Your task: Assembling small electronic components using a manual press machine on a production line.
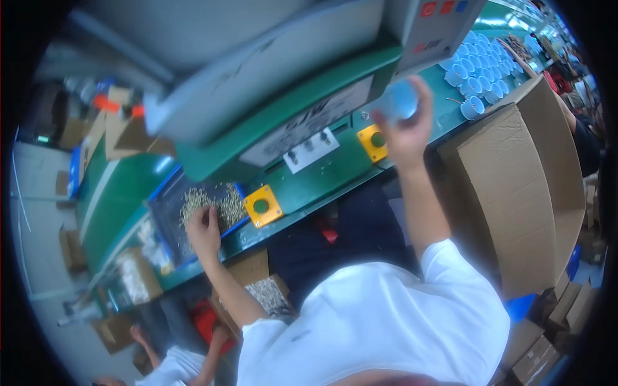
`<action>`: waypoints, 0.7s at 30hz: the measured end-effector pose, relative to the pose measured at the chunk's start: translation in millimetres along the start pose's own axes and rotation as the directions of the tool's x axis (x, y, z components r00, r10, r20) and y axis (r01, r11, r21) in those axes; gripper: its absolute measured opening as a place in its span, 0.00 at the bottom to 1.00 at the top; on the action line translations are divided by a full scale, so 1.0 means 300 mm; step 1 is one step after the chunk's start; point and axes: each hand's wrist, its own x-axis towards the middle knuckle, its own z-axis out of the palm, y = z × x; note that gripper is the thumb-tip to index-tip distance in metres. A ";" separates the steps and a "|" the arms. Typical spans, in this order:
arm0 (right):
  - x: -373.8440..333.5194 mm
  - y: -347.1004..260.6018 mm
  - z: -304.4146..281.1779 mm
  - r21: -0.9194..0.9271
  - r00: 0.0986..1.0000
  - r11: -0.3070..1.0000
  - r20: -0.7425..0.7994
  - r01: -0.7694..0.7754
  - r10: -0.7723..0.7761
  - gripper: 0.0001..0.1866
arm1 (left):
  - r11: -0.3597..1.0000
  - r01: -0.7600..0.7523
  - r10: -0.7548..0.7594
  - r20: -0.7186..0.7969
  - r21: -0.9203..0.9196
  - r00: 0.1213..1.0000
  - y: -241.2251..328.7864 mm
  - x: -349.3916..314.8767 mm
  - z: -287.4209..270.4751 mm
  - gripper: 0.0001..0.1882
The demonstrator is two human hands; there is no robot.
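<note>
My right hand (412,138) is raised at the right side of the machine, its fingers around a light-blue plastic cup (402,100); both are blurred by motion. My left hand (203,235) is low over a dark, blue-rimmed tray (168,222) of small pale pieces (230,207). Its fingers are bent together at the heap, and whatever is between them is too small to make out. Between my hands stands the green and grey machine (309,116). Two yellow boxes with green push buttons sit on the bench, a left one (262,206) and a right one (373,143).
Many blue cups (475,83) stand grouped at the far right of the green bench (309,193). A large open cardboard box (505,193) is close to my right arm. Below my left forearm is a smaller box of small pieces (267,297). Another person (174,367) sits at lower left.
</note>
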 end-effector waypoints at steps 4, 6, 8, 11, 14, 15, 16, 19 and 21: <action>0.386 0.552 -0.246 -0.743 0.878 0.490 0.290 0.457 -0.380 0.26 | 0.997 0.080 -0.080 0.028 0.004 0.996 0.018 -0.006 -0.005 0.10; 0.670 1.023 -0.436 -0.823 0.972 0.520 0.213 0.231 -0.094 0.22 | 0.998 0.037 -0.033 0.072 -0.048 0.997 0.062 0.074 0.038 0.10; 0.679 1.146 -0.408 -0.886 0.893 0.234 0.318 0.399 -0.317 0.22 | 0.997 0.028 -0.025 0.046 -0.069 0.999 0.020 0.059 0.049 0.11; 0.532 0.957 -0.263 -0.847 0.928 0.380 0.348 0.372 -0.134 0.22 | 0.997 0.068 -0.068 0.017 -0.031 0.998 -0.040 -0.006 0.024 0.10; 0.432 0.560 -0.312 -0.837 0.933 0.450 0.358 0.312 0.019 0.22 | 1.000 0.028 -0.028 0.002 -0.010 1.000 -0.028 0.015 0.032 0.10; 0.440 0.469 -0.271 -0.834 0.929 0.469 0.363 0.291 0.070 0.22 | 0.999 0.039 -0.039 0.026 -0.013 0.999 -0.010 0.032 0.033 0.10; 0.353 0.429 -0.299 -0.736 0.958 0.648 0.285 0.194 0.036 0.19 | 0.998 0.056 -0.055 0.049 -0.015 0.997 0.003 0.038 0.029 0.10; 0.080 0.239 -0.320 -0.479 0.992 0.876 0.065 -0.064 0.108 0.14 | 1.000 -0.022 0.022 0.058 -0.004 0.998 -0.029 0.042 0.034 0.10; -0.059 0.162 -0.329 -0.557 0.986 0.829 0.105 -0.050 0.130 0.15 | 0.978 -0.198 0.197 0.018 0.062 0.980 -0.059 0.028 0.012 0.10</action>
